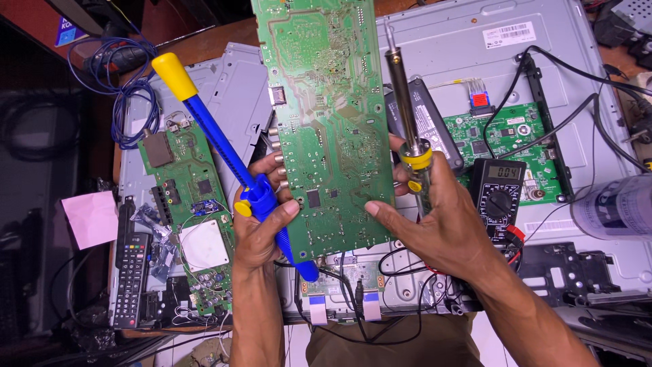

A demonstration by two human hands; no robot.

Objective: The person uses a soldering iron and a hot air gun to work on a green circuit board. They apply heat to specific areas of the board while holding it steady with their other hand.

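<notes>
- The large green printed circuit board [326, 115], a flat rigid panel with its solder side and fine copper traces facing the camera, is held up off the counter between both hands, seemingly so its joints can be seen and reached.
- The left hand [261, 228] pinches the board's lower left edge while its fingers also wrap the blue plastic desoldering pump with a yellow plunger knob [217, 146]. The pump's long tube slants up and left, and its tip points down past the wrist, so the tool stays ready in the hand that steadies the board.
- The right hand [441, 224] presses its thumb on the board's lower right face. Its other fingers are closed around the clear-handled soldering iron with a yellow collar and a dull metal shaft [407, 109], which stands nearly upright just beside the board's right edge.
- Below lies the pale grey sheet-metal back of a flat screen [448, 41], stamped and smooth, serving as a bed for the work.
- On it sit a smaller green circuit board [516, 139] with black cables running to it, and a black handheld multimeter with a grey display and a round dial [499, 194], near the right wrist.
- To the left, another long green board with a white square shield [197, 224] lies flat, beside a black remote control with rows of small buttons [130, 272] and a pink paper note [92, 217].
- A coil of blue wire [129, 88] rests at the far left on the brown wooden counter [217, 41].
</notes>
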